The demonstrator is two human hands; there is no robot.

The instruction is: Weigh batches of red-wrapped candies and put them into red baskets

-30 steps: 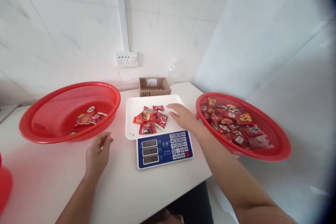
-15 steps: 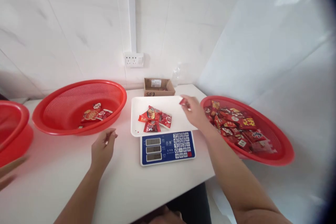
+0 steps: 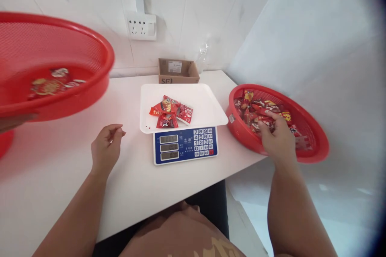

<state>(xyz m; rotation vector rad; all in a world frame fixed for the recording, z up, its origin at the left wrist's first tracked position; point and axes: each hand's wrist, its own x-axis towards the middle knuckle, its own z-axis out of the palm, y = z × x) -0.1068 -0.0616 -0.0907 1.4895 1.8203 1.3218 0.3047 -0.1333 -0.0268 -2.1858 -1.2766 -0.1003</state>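
Note:
My right hand [image 3: 278,138] reaches over the front rim of the right-hand red basket [image 3: 319,150], thumb and forefinger apart above a heap of small wrapped snack packets [image 3: 252,114]. No packet shows between them, and the other fingertips are partly hidden. Loosely curled, my left hand [image 3: 105,149] hovers left of the scale with thumb and fingertips together and nothing visible in them. Several red snack packets [image 3: 167,106] lie on the white tray [image 3: 208,108] of the blue weighing scale [image 3: 185,146]. The scale's display digits are faint.
At the left, another person's hand [image 3: 18,121] supports a raised red basket [image 3: 99,84] with a few packets inside. Behind the tray stand an open cardboard box [image 3: 164,78] and a clear plastic bottle [image 3: 202,56]. A wall socket [image 3: 141,27] is above the white table [image 3: 132,192].
My right hand has gone from above the tray to the right-hand basket; the packet it held no longer shows in it. The left basket has been lifted leftward by another person. The view has shifted.

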